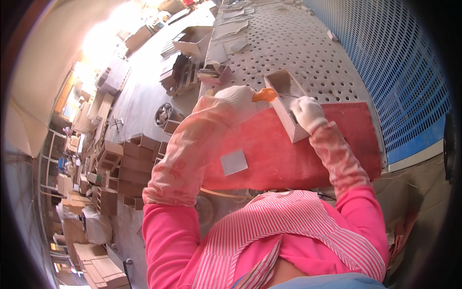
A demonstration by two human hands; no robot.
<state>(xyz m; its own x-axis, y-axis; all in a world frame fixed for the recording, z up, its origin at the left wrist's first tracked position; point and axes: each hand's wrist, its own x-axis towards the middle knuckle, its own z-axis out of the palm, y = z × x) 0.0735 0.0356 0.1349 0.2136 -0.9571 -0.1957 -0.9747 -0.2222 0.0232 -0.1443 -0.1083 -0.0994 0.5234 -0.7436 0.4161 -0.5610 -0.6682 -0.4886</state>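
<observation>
Two gloved hands work at an open box [287, 103] lying on a red mat [308, 159] at centre frame. Left hand [239, 100] has its fingers wrapped round an orange-handled tool [265, 94], tip inside the box; right hand [307, 113] clamps the box's near wall. Steady pressure there should stop slipping. Nearby, a grey square pad [234, 162] lies lower on the mat, clear of the work. Beyond, the perforated worktop [308, 53] carries scraps.

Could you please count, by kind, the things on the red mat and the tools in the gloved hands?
Open grey box, steadied by the right hand: 1
Orange-handled tool, held in the left hand: 1
Flat grey square piece lying on the red mat: 1
Total: 3
</observation>
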